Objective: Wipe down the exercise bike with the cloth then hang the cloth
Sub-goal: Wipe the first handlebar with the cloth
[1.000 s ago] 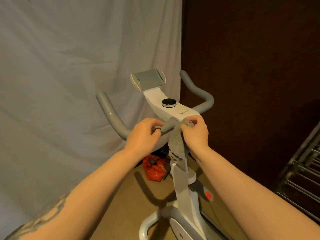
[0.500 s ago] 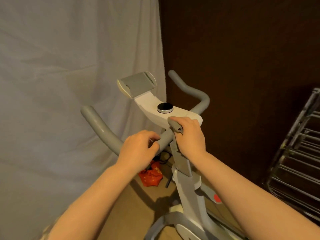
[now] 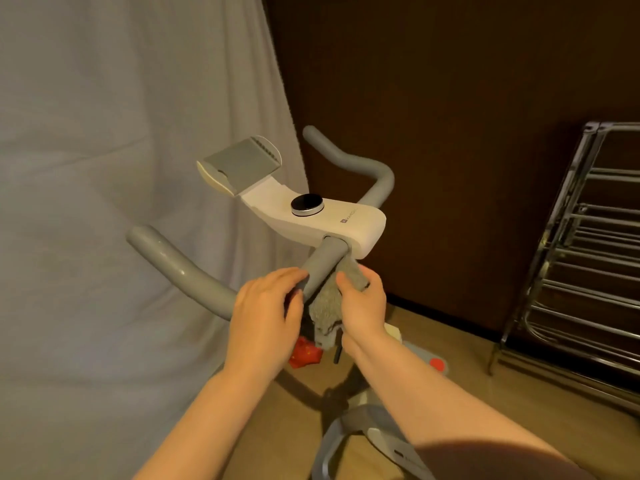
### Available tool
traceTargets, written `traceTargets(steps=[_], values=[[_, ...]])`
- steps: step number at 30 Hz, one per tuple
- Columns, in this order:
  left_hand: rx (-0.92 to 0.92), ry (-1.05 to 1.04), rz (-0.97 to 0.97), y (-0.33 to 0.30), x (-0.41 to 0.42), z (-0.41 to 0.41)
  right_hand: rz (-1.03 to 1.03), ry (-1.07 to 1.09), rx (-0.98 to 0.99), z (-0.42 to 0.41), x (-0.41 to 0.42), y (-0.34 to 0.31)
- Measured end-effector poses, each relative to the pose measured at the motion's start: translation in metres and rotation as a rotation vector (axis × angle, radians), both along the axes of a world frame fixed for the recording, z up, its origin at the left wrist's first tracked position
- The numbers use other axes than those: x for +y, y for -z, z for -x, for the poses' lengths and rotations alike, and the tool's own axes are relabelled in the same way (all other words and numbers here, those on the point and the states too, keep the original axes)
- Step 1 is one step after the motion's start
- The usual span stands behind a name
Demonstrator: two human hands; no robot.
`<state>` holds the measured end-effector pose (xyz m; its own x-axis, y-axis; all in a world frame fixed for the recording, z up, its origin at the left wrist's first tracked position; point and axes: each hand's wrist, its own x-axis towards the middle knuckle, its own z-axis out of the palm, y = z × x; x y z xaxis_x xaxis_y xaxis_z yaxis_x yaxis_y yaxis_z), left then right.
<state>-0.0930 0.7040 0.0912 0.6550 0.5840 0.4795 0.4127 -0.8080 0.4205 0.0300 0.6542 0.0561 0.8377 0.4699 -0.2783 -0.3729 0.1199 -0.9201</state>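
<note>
- White exercise bike console (image 3: pixel 332 220) with a round black dial serves as the landmark; grey padded handlebars (image 3: pixel 187 275) curve out on either side of it.
- Grey terry cloth (image 3: pixel 329 306), soft and crumpled, hangs just below the console, draped against the short grey bar that juts toward the viewer.
- Right hand (image 3: pixel 363 306) pinches the cloth's upper fold between thumb and curled fingers, pressing it to the bar's right side.
- Left hand (image 3: pixel 266 313) curls round the near end of the same bar, fingertips touching it; it holds no cloth.
- Handling: the cloth looks light and limp, and will probably sag and slip off a round bar unless gathered. A bunched fold near the top edge seems the best hold.
- Change from a second ago: the cloth has dropped from the top of the bar to its underside, the right hand has come down with it, and the view has swung right.
- Chrome wire rack (image 3: pixel 581 265) stands well to the right of the console, a likely hanging place.
- Red crumpled item (image 3: pixel 306 355) lies on the floor below the console.
</note>
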Motion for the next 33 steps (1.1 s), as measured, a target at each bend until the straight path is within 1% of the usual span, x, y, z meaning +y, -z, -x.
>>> traceTargets(steps=[4,6,8,10,12,14,16,18,20,23,25,27,30,33], values=[[0.016,-0.010,0.001,0.000,0.000,0.001,0.043,-0.170,0.036,-0.001,0.004,0.008],[0.036,-0.016,-0.001,0.001,-0.001,0.002,0.017,-0.154,0.079,-0.006,0.005,0.006],[0.039,-0.028,0.002,0.003,-0.004,0.001,0.006,-0.114,0.074,-0.013,0.006,0.000],[0.027,-0.047,-0.009,0.006,-0.009,0.002,0.042,-0.157,0.033,-0.014,0.004,-0.004],[0.013,-0.077,-0.024,0.009,-0.014,0.004,0.037,-0.223,0.044,-0.014,-0.001,-0.006],[0.002,-0.104,-0.031,0.012,-0.020,0.004,-0.008,-0.198,0.076,-0.019,-0.004,-0.008],[0.003,-0.131,-0.027,0.013,-0.026,0.003,0.001,-0.174,0.060,-0.017,-0.004,-0.009],[0.012,-0.144,-0.025,0.013,-0.028,0.002,0.062,-0.265,0.034,-0.008,-0.005,-0.006],[0.043,-0.136,-0.020,0.011,-0.027,0.003,0.075,-0.367,0.060,0.001,-0.006,-0.006],[0.086,-0.109,-0.023,0.007,-0.026,0.009,0.083,-0.347,0.088,0.002,-0.002,-0.005],[0.092,-0.110,-0.032,0.006,-0.027,0.014,0.114,-0.408,0.073,0.005,-0.003,-0.004],[0.083,-0.130,-0.046,0.004,-0.027,0.022,0.084,-0.485,0.146,0.007,-0.004,-0.005],[0.076,-0.165,-0.049,0.005,-0.028,0.031,0.104,-0.444,0.161,0.002,-0.002,-0.004],[0.064,-0.216,-0.024,0.004,-0.034,0.037,0.124,-0.548,0.157,0.012,-0.003,-0.004]])
